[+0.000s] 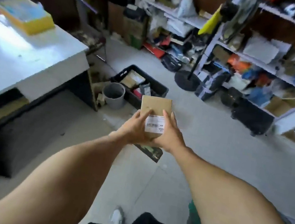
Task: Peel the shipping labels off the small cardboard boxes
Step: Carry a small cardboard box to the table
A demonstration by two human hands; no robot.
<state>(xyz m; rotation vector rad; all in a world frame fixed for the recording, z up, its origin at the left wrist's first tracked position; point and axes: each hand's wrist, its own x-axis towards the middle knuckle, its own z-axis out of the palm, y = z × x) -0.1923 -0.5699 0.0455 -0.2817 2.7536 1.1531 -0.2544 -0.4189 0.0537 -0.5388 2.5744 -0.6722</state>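
I have both hands, left and right, gripping the small brown cardboard box in mid-air. Its white barcoded shipping label looks fully stuck, unpeeled. Beyond, a black floor crate holds more items.

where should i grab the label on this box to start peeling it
Probably the label's upper left corner, coming from the left with the left hand's thumb. That corner lies bare on the box, while the right hand's fingers cover the label's right edge. No lifted edge shows yet.
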